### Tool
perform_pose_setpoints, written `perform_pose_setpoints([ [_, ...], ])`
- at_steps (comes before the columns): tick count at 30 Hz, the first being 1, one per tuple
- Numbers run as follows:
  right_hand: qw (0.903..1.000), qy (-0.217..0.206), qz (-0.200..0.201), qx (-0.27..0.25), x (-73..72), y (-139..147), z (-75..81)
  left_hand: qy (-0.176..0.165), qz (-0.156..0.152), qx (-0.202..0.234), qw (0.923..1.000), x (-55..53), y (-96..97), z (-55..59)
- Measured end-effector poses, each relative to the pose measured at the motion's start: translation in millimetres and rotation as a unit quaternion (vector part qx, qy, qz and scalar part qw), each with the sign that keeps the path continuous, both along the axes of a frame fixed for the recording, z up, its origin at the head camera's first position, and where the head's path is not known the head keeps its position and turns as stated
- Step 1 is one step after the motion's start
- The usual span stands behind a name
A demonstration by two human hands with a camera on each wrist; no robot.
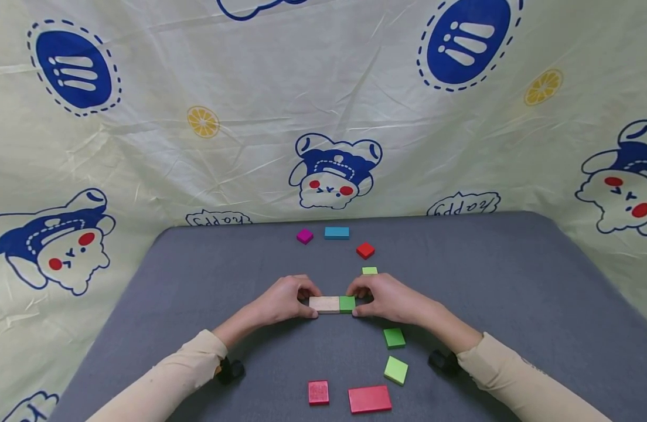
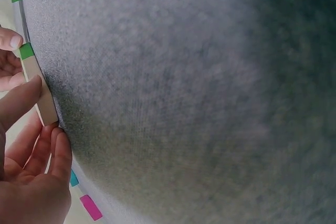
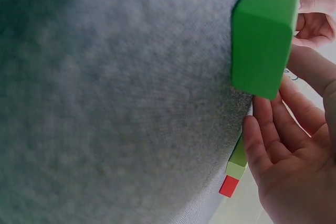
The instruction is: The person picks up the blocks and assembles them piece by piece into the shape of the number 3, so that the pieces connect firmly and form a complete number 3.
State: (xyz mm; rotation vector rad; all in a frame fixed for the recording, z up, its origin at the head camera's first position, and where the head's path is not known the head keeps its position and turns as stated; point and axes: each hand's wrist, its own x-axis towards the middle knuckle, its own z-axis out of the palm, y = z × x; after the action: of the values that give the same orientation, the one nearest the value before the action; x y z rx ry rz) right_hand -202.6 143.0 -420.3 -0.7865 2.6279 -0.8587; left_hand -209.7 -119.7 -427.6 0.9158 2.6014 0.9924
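Beige sleeves (image 1: 165,372) are seen right up close in the head view, and between them a long red block (image 1: 370,400) and a small red block (image 1: 318,392) are laid out. Midway across the tabletop (image 1: 223,258), a plain block (image 1: 324,304) and a green block (image 1: 347,304) are held end to end, touching! The plain block's outer end is pinched by the left hand (image 1: 283,300), its fingers and thumb narrowed to block width; the green block's is pinched by the right hand (image 1: 388,298). Should one side be pushed harder, the pair could be skewed.

Over to the left wrist: the plain block is caught between thumb and fingers; were it squeezed off-centre, it might be tipped.

Right wrist now: the view is crowded by a second green block (image 3: 260,51), the right hand's pinch is hidden, and its firmness cannot be told. By a careless backward sweep, that block could be knocked.
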Motion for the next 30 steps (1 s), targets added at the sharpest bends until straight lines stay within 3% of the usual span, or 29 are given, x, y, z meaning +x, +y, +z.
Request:
perform_pose_setpoints([
  [22, 0.9999, 0.013, 0.007, -0.007, 2.7, 3, -1.1, -0.013, 0.002, 0.005, 0.9999, 0.6, 1.2, 1.1],
  [30, 0.9997, 0.001, -0.009, -0.020, 2.9, 13, 7.9, -0.019, 0.005, 0.002, 0.9998, 1.6, 1.4, 1.5],
])
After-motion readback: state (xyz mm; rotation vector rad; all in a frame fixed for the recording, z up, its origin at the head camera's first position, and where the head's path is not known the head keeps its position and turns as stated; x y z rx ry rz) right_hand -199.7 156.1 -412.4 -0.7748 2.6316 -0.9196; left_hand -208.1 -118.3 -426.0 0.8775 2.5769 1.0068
